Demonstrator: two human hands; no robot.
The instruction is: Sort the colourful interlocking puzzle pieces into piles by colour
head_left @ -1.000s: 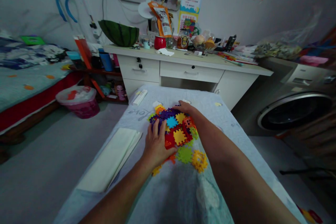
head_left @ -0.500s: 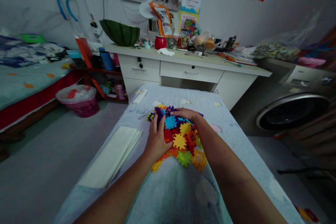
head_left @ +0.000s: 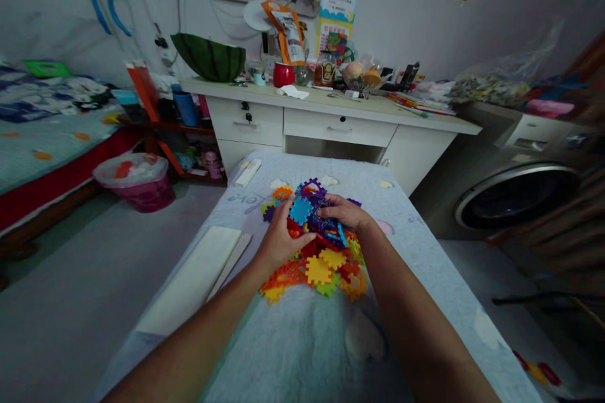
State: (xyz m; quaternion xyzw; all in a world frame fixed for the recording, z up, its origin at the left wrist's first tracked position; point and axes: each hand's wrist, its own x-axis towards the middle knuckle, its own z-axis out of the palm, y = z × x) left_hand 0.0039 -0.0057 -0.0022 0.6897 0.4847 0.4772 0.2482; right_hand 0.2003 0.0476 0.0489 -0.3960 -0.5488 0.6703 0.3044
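A heap of colourful plastic interlocking building pieces lies on the cloth-covered table [head_left: 378, 352]. My left hand [head_left: 278, 238] curls round the left side of the heap, thumb across the front, gripping pieces next to a light blue square piece [head_left: 300, 210]. My right hand [head_left: 348, 211] is closed on purple pieces [head_left: 321, 208] at the heap's upper right, with thumb and fingers on them. Yellow pieces [head_left: 318, 269] lie at the front, near orange pieces [head_left: 286, 272] and a green piece [head_left: 327, 286]. My left fingertips are partly hidden behind the pieces.
A folded white cloth [head_left: 198, 277] lies at the table's left, with a white remote-like object [head_left: 249, 172] farther back. Behind stands a white desk [head_left: 340, 132] bearing a watermelon half [head_left: 210, 58]. A washing machine [head_left: 520, 170] stands right, a pink bin [head_left: 137, 186] left.
The purple and light blue pieces are now lifted and drawn together between my hands. Red and orange pieces at the front show more. The view has shifted slightly.
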